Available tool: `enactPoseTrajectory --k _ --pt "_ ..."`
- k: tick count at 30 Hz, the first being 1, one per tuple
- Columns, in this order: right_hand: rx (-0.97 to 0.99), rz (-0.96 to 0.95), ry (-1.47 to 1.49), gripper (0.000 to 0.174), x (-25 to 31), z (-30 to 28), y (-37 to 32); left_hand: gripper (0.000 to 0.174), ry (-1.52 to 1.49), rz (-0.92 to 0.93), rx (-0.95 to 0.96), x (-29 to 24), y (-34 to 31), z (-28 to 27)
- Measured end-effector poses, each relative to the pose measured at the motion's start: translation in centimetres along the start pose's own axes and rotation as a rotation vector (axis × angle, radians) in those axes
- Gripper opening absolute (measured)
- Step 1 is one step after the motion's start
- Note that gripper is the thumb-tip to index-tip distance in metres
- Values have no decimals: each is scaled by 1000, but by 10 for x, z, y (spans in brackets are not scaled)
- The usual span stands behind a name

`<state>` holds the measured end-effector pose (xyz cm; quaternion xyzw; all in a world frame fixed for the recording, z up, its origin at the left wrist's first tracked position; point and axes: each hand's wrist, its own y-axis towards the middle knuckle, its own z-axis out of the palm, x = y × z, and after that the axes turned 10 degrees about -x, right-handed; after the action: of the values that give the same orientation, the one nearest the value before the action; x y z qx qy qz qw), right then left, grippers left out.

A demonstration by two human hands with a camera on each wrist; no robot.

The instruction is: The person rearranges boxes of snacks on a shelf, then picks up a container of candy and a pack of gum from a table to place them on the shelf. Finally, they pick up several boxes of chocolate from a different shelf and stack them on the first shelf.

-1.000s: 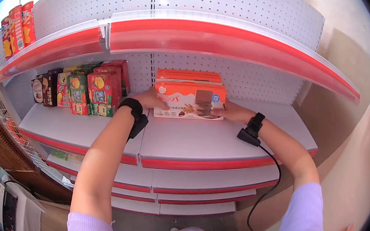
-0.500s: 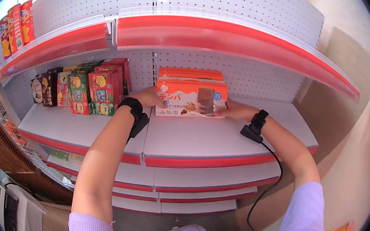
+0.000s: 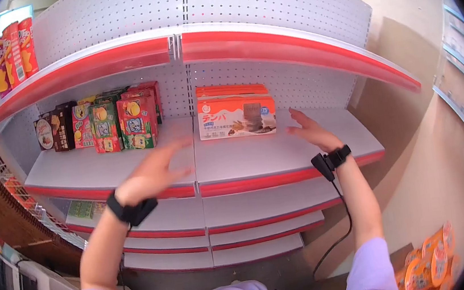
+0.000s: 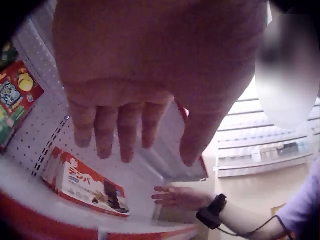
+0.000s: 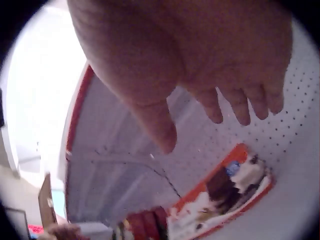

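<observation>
Orange-and-white wafer boxes (image 3: 237, 117) stand in a row, one behind another, on the middle shelf just right of its centre seam. Their front shows a chocolate wafer picture. My left hand (image 3: 152, 174), blurred, hovers over the shelf's front left of the boxes, fingers spread and holding nothing. My right hand (image 3: 313, 130) is off to the right of the boxes, apart from them, with fingers and thumb extended. The left wrist view shows the left palm (image 4: 155, 60) with straight fingers above the wafer boxes (image 4: 87, 185). In the right wrist view the right palm (image 5: 190, 55) is likewise bare.
Small red and green boxes (image 3: 137, 124) and dark boxes (image 3: 62, 129) stand on the left half of the shelf. A red-edged upper shelf (image 3: 295, 43) overhangs it, with chip canisters (image 3: 14, 55) at far left. Orange packages (image 3: 431, 260) lie at lower right. A cable (image 3: 344, 224) hangs from the right wrist.
Both hands have let go of the wafer boxes and drawn apart, the left back toward the shelf's front edge, the right outward. The boxes now stand on the shelf. The head view has shifted.
</observation>
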<state>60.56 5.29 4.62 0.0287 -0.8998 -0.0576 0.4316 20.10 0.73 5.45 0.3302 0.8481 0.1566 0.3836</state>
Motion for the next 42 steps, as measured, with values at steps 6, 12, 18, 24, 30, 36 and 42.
enactPoseTrajectory --k 6,12,18,24,30,36,42 --pt "-571 -106 616 48 21 46 -178 38 -386 -233 58 -28 -148 -12" --pt "-776 298 391 30 3 114 -361 18 -622 -960 241 49 -318 36" --pt "-807 407 248 19 38 114 -482 44 -540 -676 335 -15 -277 33" --pt "-1021 535 207 20 91 130 -620 37 -590 -350 627 -95 -257 80" --pt "-1305 748 79 21 176 172 -808 27 -811 -177 1143 -216 -313 137" --pt "-1566 985 -65 20 275 253 -1030 11 -784 487 1348 -380 -445 217" --pt "-1948 1091 -118 17 348 321 -1164 9 -925 873 1454 -556 -582 199"
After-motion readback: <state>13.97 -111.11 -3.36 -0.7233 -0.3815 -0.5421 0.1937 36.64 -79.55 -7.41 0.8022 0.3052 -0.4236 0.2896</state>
